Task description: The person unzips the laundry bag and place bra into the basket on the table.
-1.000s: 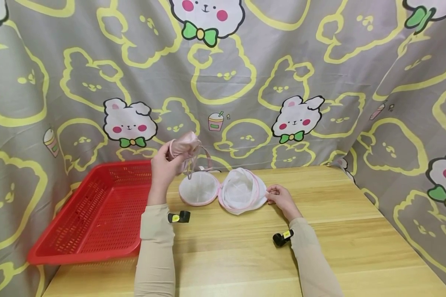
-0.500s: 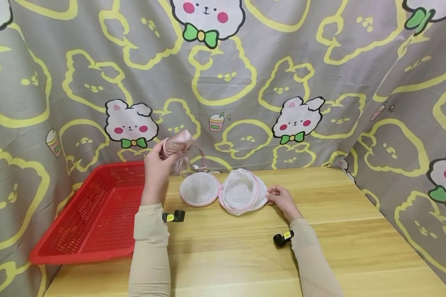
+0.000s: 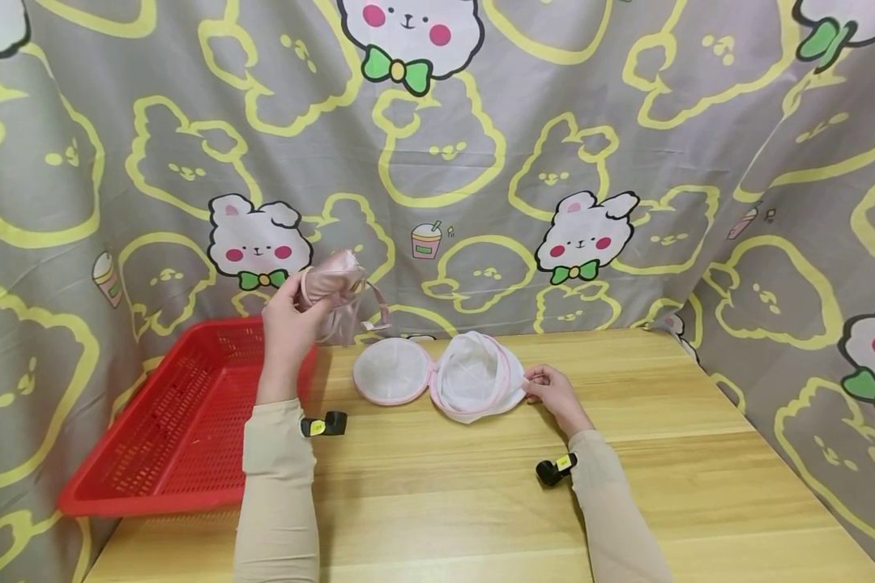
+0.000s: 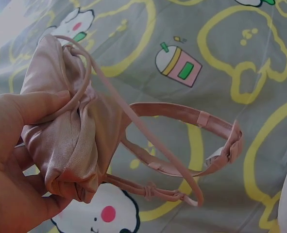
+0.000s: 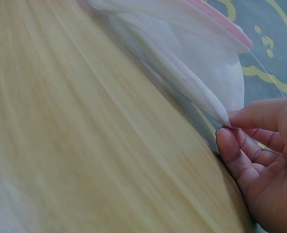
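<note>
A folded pink satin bra (image 3: 333, 283) is gripped in my left hand (image 3: 289, 325), raised above the back right part of the red basket. In the left wrist view the bra (image 4: 80, 131) is bunched between thumb and fingers, and its straps (image 4: 182, 114) dangle in loops to the right. A white mesh laundry bag (image 3: 474, 376) with pink zipper trim lies unzipped on the table, its round lid (image 3: 391, 371) flipped out to the left. My right hand (image 3: 554, 395) pinches the bag's right edge. In the right wrist view, thumb and forefinger hold the mesh corner (image 5: 221, 114).
A red perforated plastic basket (image 3: 182, 508) stands on the left of the wooden table (image 3: 467, 502). A grey curtain (image 3: 474, 186) printed with rabbits and yellow outlines hangs behind and on both sides.
My left hand has moved left with the bra, away from above the bag's lid and toward the basket. The right hand and the mesh bag have stayed in place.
</note>
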{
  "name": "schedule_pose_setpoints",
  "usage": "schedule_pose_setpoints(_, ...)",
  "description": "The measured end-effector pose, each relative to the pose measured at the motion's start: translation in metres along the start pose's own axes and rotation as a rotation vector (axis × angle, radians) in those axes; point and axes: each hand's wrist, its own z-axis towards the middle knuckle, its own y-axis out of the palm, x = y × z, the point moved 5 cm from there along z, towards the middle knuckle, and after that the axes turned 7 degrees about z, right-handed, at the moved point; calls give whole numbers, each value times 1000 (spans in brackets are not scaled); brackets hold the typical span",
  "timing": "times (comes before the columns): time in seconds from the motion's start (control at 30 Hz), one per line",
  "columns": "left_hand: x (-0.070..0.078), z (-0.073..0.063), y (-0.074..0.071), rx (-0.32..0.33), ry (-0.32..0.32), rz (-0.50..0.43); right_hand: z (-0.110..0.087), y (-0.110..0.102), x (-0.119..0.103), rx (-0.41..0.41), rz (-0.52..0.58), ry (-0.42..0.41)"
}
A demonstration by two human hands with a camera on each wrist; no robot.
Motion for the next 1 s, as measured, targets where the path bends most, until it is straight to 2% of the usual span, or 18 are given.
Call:
schedule_pose_setpoints(0.5,1,-1,-33,50,-1,83,4,-2,3,-22,14,24)
schedule_pose_setpoints(1.0,-14,-4,-66,99,-62,152,2,-1,2,-1,3,-2)
